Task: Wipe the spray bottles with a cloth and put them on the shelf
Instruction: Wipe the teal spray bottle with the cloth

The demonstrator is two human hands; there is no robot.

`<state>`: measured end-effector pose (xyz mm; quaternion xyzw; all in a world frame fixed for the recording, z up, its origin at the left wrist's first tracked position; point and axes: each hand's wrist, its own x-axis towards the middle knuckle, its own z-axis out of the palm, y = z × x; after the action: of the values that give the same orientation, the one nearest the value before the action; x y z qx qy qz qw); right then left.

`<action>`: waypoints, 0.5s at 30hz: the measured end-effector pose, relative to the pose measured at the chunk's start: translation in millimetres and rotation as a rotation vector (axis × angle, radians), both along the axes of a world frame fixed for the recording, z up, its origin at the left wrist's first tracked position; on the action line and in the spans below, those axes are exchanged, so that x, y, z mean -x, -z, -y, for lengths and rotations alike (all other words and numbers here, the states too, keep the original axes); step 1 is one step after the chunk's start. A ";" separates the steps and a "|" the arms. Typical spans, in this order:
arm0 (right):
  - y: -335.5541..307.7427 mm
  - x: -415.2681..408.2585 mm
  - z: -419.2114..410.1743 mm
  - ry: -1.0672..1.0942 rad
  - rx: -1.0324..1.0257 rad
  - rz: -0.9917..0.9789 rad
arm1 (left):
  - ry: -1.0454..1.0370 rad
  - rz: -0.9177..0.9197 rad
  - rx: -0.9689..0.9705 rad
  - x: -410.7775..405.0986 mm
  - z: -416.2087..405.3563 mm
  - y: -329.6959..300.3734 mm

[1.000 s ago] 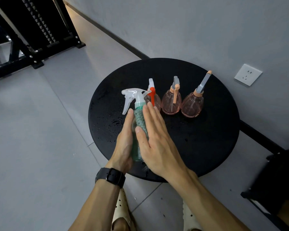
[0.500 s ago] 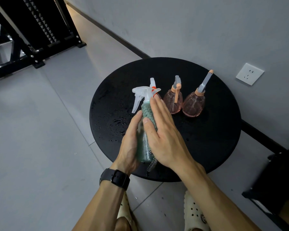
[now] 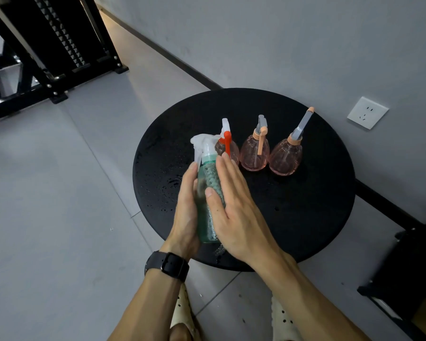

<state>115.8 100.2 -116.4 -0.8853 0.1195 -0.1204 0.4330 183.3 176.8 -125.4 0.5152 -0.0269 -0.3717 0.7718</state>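
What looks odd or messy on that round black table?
Water droplets speckle the left part of the black table, beside the green bottle being wiped. The three pink bottles stand upright in a row; nothing else stands out.

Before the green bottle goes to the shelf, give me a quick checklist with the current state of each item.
1. Green bottle gripped: ok, left hand wraps its side.
2. Cloth on the bottle: ok, right hand presses it flat against the body.
3. Bottle wiped all round: cannot tell, the far side is hidden.
4. Bottle clear of the three pink bottles: cannot tell, its white trigger head overlaps the red-trigger bottle in this view.
5. Table dry: not ok, droplets show on its left part.
6. Shelf space free: cannot tell, the black rack at upper left shows no clear shelf surface.
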 end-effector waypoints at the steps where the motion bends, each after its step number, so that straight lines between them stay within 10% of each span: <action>1: 1.1 1.5 -3.1 -0.004 0.005 0.003 | -0.007 0.000 0.018 -2.8 -1.8 1.4; 15: -9.3 1.6 7.2 -0.001 -0.065 -0.030 | 0.050 0.037 0.015 -0.2 1.0 6.0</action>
<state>114.2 93.1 -107.1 -0.8724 0.1297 -0.1030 0.4599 183.5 175.8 -131.4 0.5153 -0.0571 -0.3811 0.7655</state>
